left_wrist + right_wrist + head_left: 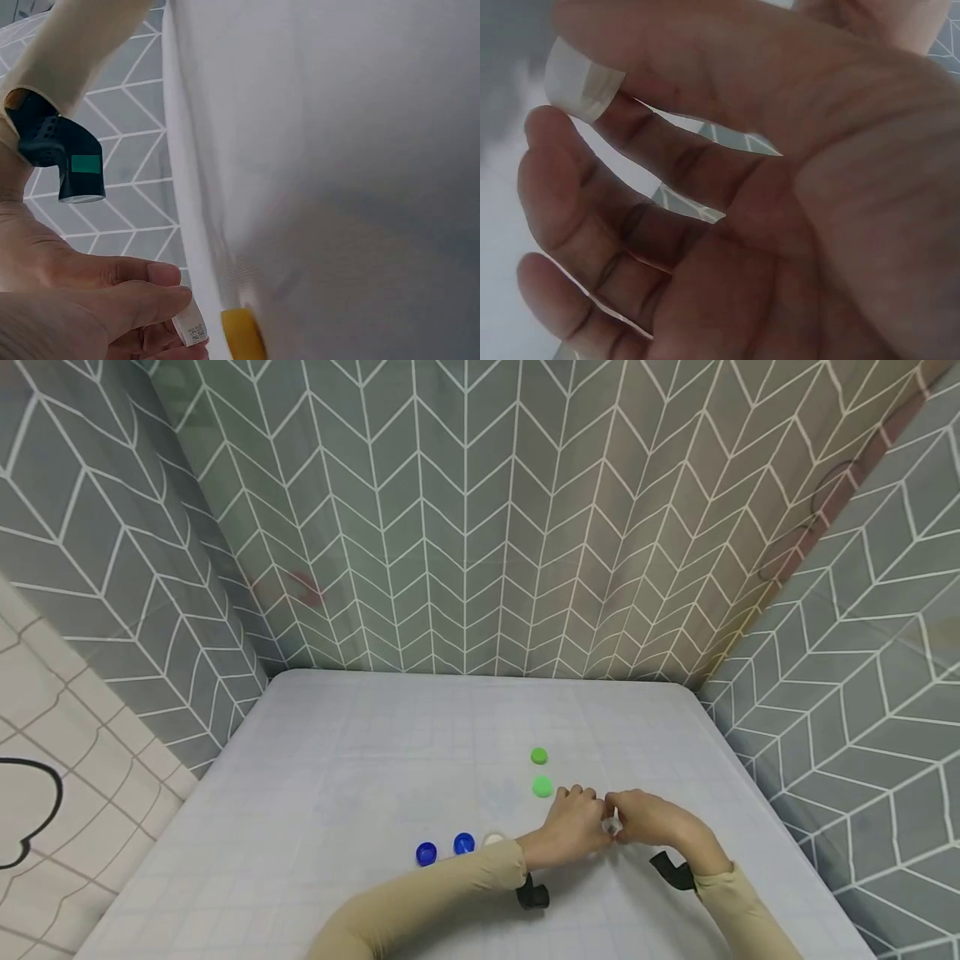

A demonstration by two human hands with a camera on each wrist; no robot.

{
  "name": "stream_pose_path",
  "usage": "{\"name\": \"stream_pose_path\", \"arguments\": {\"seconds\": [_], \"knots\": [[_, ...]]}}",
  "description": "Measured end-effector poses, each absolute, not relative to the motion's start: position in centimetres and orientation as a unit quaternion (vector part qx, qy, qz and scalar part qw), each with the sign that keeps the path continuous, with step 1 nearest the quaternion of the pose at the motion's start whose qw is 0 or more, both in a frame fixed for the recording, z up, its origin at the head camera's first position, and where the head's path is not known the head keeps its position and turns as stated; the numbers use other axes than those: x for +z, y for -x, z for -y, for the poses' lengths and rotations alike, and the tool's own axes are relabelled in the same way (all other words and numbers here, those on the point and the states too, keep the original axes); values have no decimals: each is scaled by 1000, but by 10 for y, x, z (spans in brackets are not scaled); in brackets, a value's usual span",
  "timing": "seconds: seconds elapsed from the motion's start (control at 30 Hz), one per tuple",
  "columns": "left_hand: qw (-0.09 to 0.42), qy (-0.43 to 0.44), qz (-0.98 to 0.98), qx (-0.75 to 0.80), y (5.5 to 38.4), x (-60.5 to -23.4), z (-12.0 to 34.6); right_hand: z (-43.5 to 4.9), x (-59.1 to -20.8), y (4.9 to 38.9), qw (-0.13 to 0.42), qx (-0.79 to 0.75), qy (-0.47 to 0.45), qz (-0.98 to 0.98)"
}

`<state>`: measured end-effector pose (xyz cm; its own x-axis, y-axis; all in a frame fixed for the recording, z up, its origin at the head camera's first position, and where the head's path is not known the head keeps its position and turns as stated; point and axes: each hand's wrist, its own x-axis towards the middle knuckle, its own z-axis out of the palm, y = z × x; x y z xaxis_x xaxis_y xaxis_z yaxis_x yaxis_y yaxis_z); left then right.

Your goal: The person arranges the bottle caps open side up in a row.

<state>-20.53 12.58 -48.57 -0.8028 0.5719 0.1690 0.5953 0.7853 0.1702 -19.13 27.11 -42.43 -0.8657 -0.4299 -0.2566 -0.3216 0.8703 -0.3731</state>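
R hand [656, 820] pinches sm. white piece [581, 82] btwn thumb & index; L hand [566, 833] adjacent, can't tell its grip; green discs [542, 787] just beyond.

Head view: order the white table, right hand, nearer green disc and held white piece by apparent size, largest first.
1. White table
2. Right hand
3. Nearer green disc and held white piece: unranked, since the piece is partly covered.
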Motion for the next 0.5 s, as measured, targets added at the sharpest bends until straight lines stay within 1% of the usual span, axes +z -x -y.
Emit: {"name": "stream_pose_path", "arguments": {"seconds": [0.27, 0.5], "knots": [[71, 327, 939, -84, 206, -497, -130, -272, -430, 191, 181, -170, 186, -951], [83, 334, 937, -69, 207, -498, -130, -275, -434, 195, 190, -173, 201, -945]]}}
